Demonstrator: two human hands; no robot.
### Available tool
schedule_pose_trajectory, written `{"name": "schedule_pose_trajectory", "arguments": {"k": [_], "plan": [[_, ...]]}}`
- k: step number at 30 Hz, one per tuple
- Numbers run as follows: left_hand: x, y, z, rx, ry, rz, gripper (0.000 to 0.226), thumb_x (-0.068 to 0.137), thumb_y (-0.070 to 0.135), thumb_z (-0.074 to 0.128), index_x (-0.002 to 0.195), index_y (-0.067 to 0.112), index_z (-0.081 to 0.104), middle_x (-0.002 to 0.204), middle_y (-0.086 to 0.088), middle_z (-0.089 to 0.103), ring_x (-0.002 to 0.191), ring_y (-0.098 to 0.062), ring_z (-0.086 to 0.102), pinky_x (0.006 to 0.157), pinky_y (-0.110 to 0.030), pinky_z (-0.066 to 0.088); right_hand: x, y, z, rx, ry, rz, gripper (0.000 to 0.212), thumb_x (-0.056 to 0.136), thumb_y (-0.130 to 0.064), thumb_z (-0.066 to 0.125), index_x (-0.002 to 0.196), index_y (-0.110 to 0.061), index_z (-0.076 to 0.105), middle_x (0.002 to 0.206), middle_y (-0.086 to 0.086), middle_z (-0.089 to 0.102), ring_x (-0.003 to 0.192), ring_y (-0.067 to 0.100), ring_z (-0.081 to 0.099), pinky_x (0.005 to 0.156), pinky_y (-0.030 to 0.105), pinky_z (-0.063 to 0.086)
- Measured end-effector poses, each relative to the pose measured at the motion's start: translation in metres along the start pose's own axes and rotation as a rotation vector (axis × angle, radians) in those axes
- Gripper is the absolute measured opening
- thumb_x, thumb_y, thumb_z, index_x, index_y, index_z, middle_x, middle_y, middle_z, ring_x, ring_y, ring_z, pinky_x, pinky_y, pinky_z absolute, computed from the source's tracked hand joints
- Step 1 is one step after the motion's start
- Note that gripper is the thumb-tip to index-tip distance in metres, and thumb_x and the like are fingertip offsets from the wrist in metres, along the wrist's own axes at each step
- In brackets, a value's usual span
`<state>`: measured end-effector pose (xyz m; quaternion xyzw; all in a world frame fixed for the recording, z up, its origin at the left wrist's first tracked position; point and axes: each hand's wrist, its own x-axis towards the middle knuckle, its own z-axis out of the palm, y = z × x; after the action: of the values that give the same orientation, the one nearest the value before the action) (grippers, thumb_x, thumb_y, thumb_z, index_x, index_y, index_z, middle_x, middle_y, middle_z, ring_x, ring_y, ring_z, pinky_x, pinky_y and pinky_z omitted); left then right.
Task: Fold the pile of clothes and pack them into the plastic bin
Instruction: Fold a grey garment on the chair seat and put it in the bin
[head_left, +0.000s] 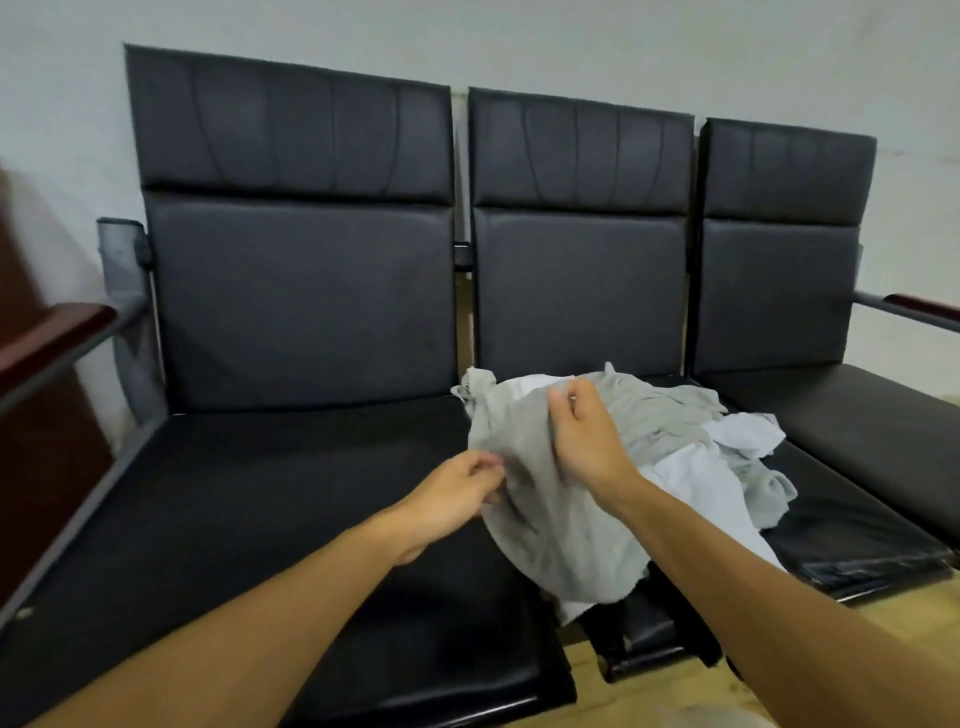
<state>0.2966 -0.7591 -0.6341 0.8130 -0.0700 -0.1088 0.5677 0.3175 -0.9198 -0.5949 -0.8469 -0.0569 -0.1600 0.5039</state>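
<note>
From the head camera I see the pile of clothes (675, 415) heaped on the middle seat (857, 540) of a black three-seat bench (311, 291), which stands against a pale wall (519, 41). The pile is a tangle of grey and white cloth. Part of it spills over the front edge of the seat towards the floor (883, 649).

My left hand (457, 493) reaches in from the lower left over the left seat (234, 493). Its fingers (485, 462) are curled close together, and with the thumb they pinch the left edge of a grey garment (545, 509). The hand touches nothing else.

My right hand (582, 436) lies further back and a little higher, its back turned to the camera. Its fingers (582, 389) are bent, not spread, and the thumb and first finger close on a fold at the top of the same grey garment. The fingertips are somewhat blurred, so I cannot tell how much cloth they take in.

Between the two hands the grey garment hangs slack and crumpled, lifted partly off the pile. Its lower part drapes over the gap between the left and middle seats. A white garment (685, 478) lies under and just to the right of it, touching it, on the middle seat.

A wooden armrest (52, 332) shows at the far left of the bench.
</note>
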Motion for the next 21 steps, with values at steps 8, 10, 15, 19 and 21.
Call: {"name": "schedule_pose_trajectory", "arguments": {"k": [8,10,15,19,21], "plan": [[-0.099,-0.008,-0.083,-0.602,0.235,0.043,0.03,0.102,0.036,0.036,0.116,0.024,0.061,0.117,0.0,0.069,0.11,-0.015,0.064,0.096,-0.036,0.048,-0.034,-0.107,0.097,0.186,-0.246,-0.094,0.027,0.104,-0.035,0.032,0.107,-0.013,0.048,0.089,-0.009,0.049,0.081,0.005,0.048,0.066,0.013,0.038],[-0.12,-0.02,-0.103,-0.662,0.29,0.035,0.034,0.102,0.044,0.032,0.114,0.027,0.059,0.115,0.003,0.07,0.111,-0.014,0.063,0.096,-0.036,0.046,-0.045,-0.128,0.124,0.231,-0.33,-0.127,0.028,0.103,-0.037,0.033,0.108,-0.014,0.048,0.09,-0.009,0.05,0.082,0.006,0.048,0.068,0.018,0.039],[-0.152,-0.056,-0.14,-0.603,0.319,-0.033,0.047,0.096,0.056,0.035,0.122,0.025,0.058,0.117,0.001,0.069,0.111,-0.015,0.063,0.098,-0.038,0.044,-0.067,-0.133,0.174,0.274,-0.484,-0.08,0.015,0.099,-0.029,0.048,0.109,-0.019,0.052,0.101,-0.001,0.061,0.091,0.011,0.058,0.081,0.029,0.048],[-0.15,-0.081,-0.146,-0.25,0.286,-0.152,0.051,0.083,0.037,0.071,0.128,0.023,0.053,0.114,0.001,0.068,0.105,-0.012,0.065,0.094,-0.036,0.052,-0.067,-0.1,0.179,0.327,-0.581,0.12,0.018,0.095,-0.019,0.057,0.112,-0.02,0.057,0.111,0.0,0.064,0.104,0.014,0.062,0.094,0.036,0.051],[-0.142,-0.086,-0.145,-0.078,0.2,-0.189,0.059,0.075,0.037,0.08,0.124,0.026,0.05,0.11,0.001,0.068,0.102,-0.009,0.065,0.091,-0.03,0.053,-0.061,-0.084,0.171,0.399,-0.665,0.205,0.02,0.096,-0.022,0.055,0.115,-0.018,0.062,0.114,0.003,0.065,0.107,0.018,0.063,0.096,0.038,0.051]]}}
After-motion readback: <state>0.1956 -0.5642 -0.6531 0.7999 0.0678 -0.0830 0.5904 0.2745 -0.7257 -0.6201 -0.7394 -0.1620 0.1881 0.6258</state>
